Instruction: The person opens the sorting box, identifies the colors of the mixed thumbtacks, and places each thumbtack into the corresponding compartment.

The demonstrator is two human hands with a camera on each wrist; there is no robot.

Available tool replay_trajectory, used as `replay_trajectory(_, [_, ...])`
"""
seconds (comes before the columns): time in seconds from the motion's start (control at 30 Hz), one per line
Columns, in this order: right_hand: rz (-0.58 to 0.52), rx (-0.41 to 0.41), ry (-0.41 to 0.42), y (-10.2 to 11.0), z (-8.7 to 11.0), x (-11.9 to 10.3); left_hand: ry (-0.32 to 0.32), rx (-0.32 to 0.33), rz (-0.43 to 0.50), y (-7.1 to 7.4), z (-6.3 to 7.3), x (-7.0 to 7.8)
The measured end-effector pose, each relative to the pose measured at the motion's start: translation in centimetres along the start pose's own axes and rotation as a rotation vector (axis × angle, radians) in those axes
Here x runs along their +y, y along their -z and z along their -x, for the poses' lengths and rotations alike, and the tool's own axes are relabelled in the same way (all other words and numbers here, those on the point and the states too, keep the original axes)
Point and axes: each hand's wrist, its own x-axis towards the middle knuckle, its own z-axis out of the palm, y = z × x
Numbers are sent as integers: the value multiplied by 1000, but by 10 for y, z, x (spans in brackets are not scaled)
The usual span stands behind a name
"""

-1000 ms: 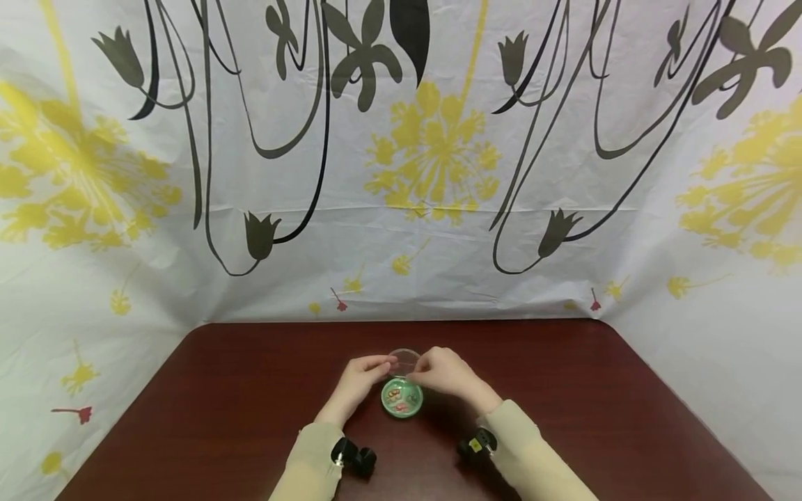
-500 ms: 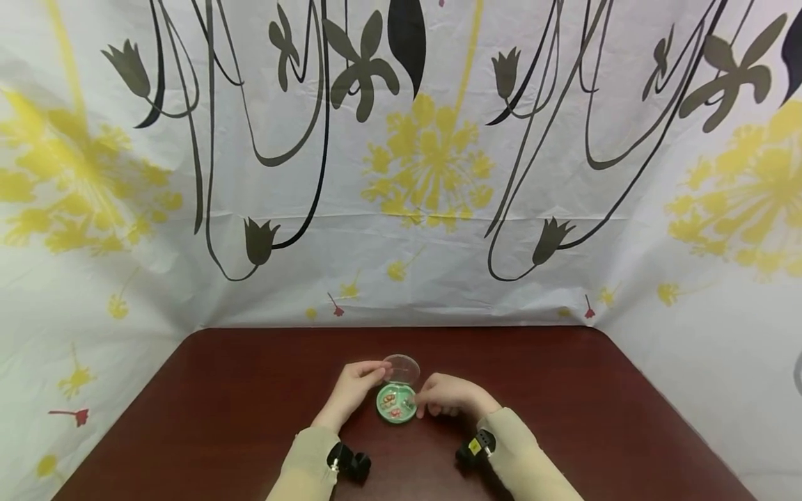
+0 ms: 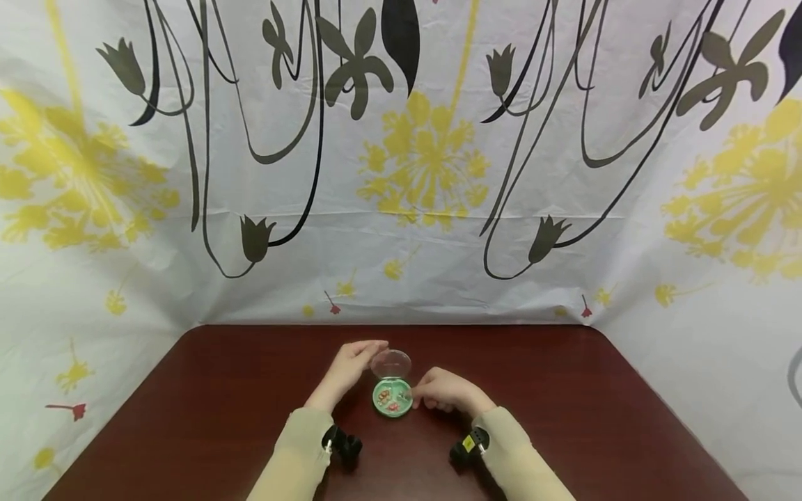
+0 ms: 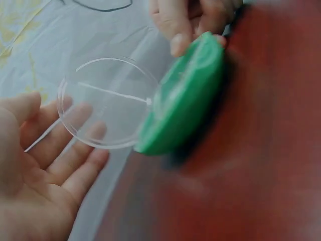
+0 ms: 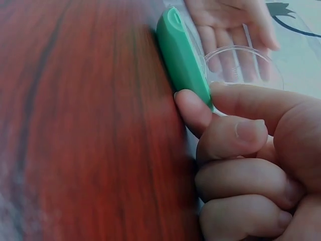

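Note:
A round green case [image 3: 392, 416] with its clear lid [image 3: 391, 363] raised lies on the table; small orange, pinkish-red and other bits [image 3: 383, 396] sit in its compartments. My left hand [image 3: 343, 367] is beside and behind the lid, fingers extended; in the left wrist view they show through the clear plastic, and I cannot tell whether they touch it. My right hand [image 5: 246, 160] pinches the right edge of the green base [image 5: 183, 60] between thumb and index finger, the other fingers curled. The contents are hidden in both wrist views.
The dark red-brown wooden table [image 3: 250, 390] extends around the case. A white cloth [image 3: 401, 278] with yellow and grey plant patterns hangs behind it and at both sides. Black wrist cameras [image 3: 343, 445] are strapped over the light sleeves [image 3: 294, 445].
My right hand has left the lid and moved down to the base's right edge. The left hand, earlier holding the lid's edge, has straightened its fingers. The case has shifted slightly left in view.

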Motion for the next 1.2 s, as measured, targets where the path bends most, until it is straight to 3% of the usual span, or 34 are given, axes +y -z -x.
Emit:
replay_trajectory(0.1, [-7,10,8,1,1,0,20,-85,-151,2,-14,15])
replay_trajectory(0.2, [-7,7,5,1,1,1,77,-195,-245,2,-22,27])
replay_trajectory(0.33, [-8,5,6,-1,0,3,150,-350,-249,3,-25,34])
replay_trajectory(0.43, [-16,14,11,-2,-1,3,164,-422,-199,3,-25,34])
replay_trajectory(0.77, [-27,37,-2,0,1,2,37,-475,-203,1,-17,27])
replay_trajectory(0.97, [-15,37,-1,0,2,0,-27,-493,-358,3,-2,25])
replay_trajectory(1.2, [6,11,16,1,1,3,-42,-490,-478,-2,8,23])
